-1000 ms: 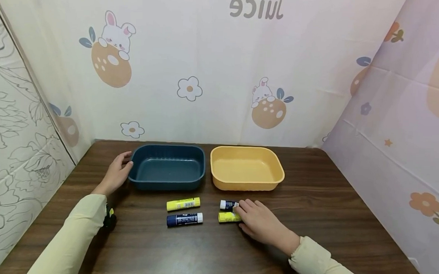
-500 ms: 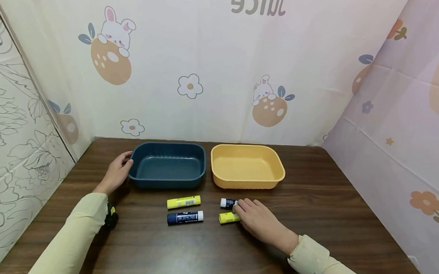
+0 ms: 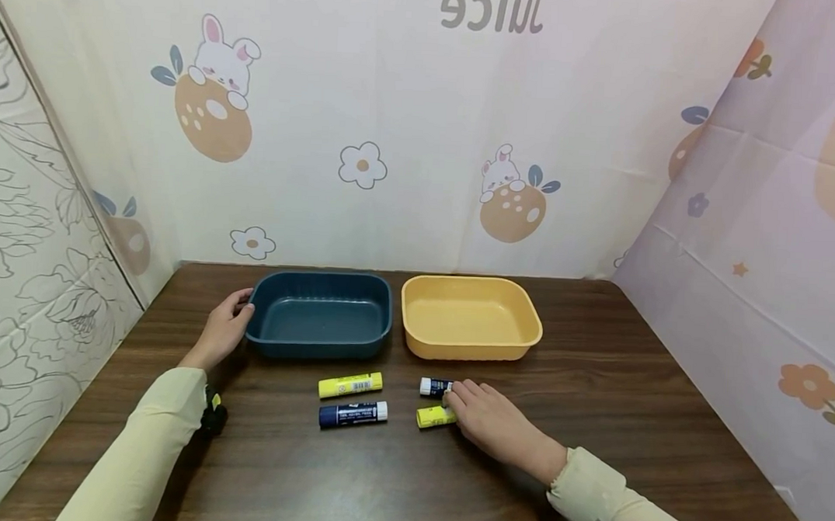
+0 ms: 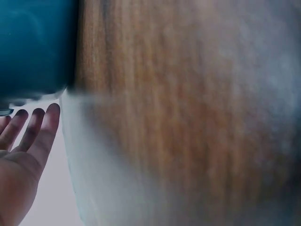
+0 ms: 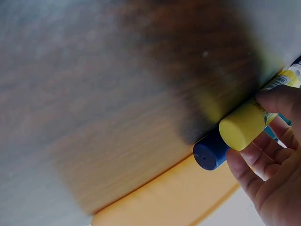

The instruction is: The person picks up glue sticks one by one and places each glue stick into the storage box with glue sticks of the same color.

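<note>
My right hand (image 3: 497,423) reaches over a dark blue glue stick (image 3: 434,387) and a yellow glue stick (image 3: 435,417) lying side by side on the table. In the right wrist view the thumb presses the yellow stick, while the fingers curl along the far side by the blue one; their far ends are partly covered. At the left end of a dark teal bin (image 3: 319,349) rests my left hand (image 3: 221,333), fingers loosely extended by the rim. Between the hands lie another yellow glue stick (image 3: 351,385) and a dark blue glue stick (image 3: 352,415) with a white cap.
A yellow bin (image 3: 469,350) stands right of the teal one, both at the back of the brown wooden table (image 3: 352,483). Patterned cloth (image 3: 423,136) hangs behind the table and along both sides. A small black object (image 3: 213,413) sits by the left cuff.
The head view shifts slightly. Both hands stay in nearly the same places, and the bins and glue sticks have not visibly moved.
</note>
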`<state>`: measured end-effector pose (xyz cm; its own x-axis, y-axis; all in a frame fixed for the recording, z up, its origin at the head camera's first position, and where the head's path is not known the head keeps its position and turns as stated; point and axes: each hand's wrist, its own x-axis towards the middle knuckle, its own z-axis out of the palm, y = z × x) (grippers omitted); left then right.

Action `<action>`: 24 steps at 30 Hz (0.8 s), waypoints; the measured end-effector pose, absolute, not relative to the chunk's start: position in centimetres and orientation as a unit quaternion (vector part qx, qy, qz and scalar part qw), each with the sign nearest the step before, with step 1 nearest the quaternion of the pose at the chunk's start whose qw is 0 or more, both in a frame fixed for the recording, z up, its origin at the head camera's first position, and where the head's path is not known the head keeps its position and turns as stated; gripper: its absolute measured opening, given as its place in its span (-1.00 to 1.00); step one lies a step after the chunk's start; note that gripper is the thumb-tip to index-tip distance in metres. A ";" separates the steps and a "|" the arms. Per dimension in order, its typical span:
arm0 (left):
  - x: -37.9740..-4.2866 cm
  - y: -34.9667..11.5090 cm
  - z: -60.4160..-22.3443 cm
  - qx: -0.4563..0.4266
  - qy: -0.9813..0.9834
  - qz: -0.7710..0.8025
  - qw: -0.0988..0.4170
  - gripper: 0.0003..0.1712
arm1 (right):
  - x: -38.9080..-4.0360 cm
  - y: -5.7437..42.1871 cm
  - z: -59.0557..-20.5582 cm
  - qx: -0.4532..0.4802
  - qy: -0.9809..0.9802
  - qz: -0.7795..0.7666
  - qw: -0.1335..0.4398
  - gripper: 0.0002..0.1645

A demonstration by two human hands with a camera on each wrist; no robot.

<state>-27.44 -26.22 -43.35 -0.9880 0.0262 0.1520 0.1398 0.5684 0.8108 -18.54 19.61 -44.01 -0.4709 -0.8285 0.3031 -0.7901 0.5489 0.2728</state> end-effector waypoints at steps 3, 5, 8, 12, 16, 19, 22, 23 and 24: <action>-27.5 -26.1 -43.3 -0.047 -0.882 -0.464 0.060 -0.44 | -18.5 19.7 -44.0 0.473 -0.857 -0.041 0.204 -0.86; -27.5 -26.0 -43.3 -0.047 -0.882 -0.466 0.059 -0.44 | -18.4 19.7 -44.0 0.474 -0.855 -0.037 0.205 -0.86; -27.5 -26.0 -43.3 -0.048 -0.881 -0.467 0.059 -0.44 | -18.4 19.8 -43.7 0.475 -0.855 -0.037 0.205 -0.83; -27.5 -26.0 -43.2 -0.047 -0.880 -0.470 0.059 -0.44 | -18.4 19.8 -43.2 0.472 -0.858 -0.036 0.200 -0.79; -27.4 -26.1 -43.2 -0.047 -0.879 -0.470 0.061 -0.44 | -18.5 19.8 -42.9 0.473 -0.857 -0.032 0.202 -0.77; -27.4 -26.2 -43.3 -0.047 -0.880 -0.469 0.066 -0.44 | -18.6 19.8 -42.7 0.474 -0.857 -0.031 0.202 -0.76; -27.4 -26.3 -43.5 -0.049 -0.878 -0.471 0.070 -0.44 | -18.5 19.8 -42.4 0.471 -0.858 -0.032 0.202 -0.74; -27.5 -26.3 -43.6 -0.051 -0.878 -0.470 0.072 -0.43 | -18.5 19.8 -42.3 0.470 -0.859 -0.033 0.201 -0.73; -27.5 -26.3 -43.6 -0.053 -0.877 -0.471 0.074 -0.43 | -18.5 19.8 -42.1 0.469 -0.860 -0.034 0.200 -0.72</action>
<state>-27.46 -26.29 -43.64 -0.9834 0.0232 0.1800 0.1628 0.5505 0.8188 -18.54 19.79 -42.15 -0.4800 -0.8198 0.3123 -0.7926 0.5579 0.2462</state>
